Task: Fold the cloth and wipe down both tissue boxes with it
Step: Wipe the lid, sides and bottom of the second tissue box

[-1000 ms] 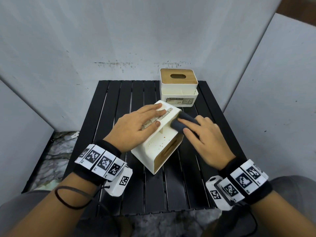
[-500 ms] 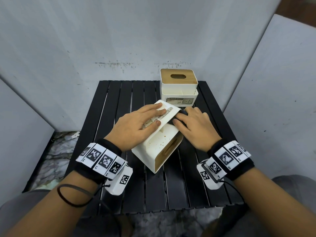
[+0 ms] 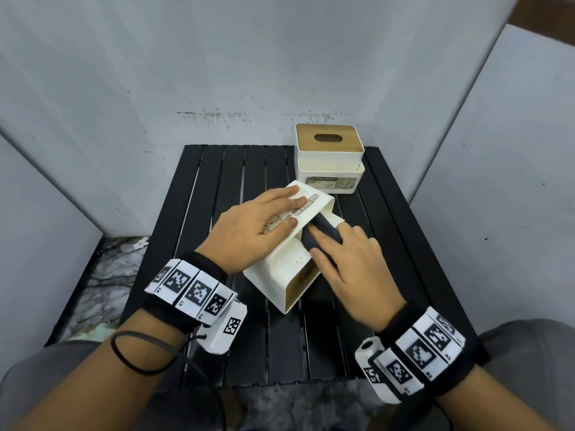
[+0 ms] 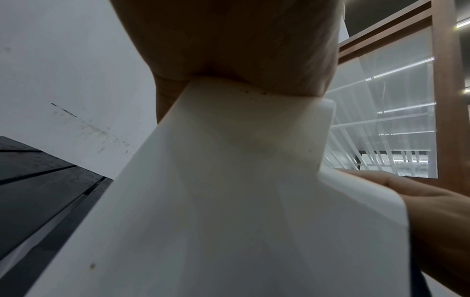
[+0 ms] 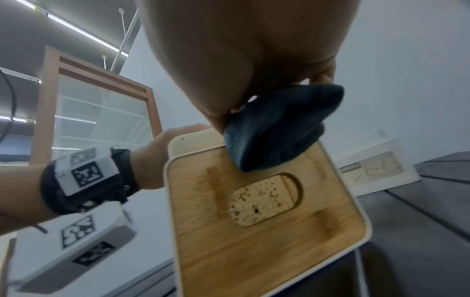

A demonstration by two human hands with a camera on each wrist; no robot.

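Note:
A white tissue box [image 3: 287, 270] with a wooden lid lies tipped on its side mid-table, lid [image 5: 254, 251] facing me and rightward. My left hand [image 3: 264, 225] rests flat on its upper face with straight fingers, steadying it. My right hand [image 3: 345, 256] holds a bunched dark cloth [image 3: 323, 233] and presses it on the box's speckled side near the lid's edge. In the right wrist view the cloth [image 5: 277, 128] sits under the fingers at the lid's rim. A second white tissue box [image 3: 329, 163] stands upright at the back right, its wooden lid on top.
The black slatted table [image 3: 217, 181] is small, with grey wall panels [image 3: 93, 104] close at the back and both sides. Marble floor [image 3: 102, 275] shows past the left edge. The upright box stands just behind the tipped one.
The right hand pushed the cloth forward along the box half a second ago and has now drawn it back toward me. The left hand and the box have stayed in place.

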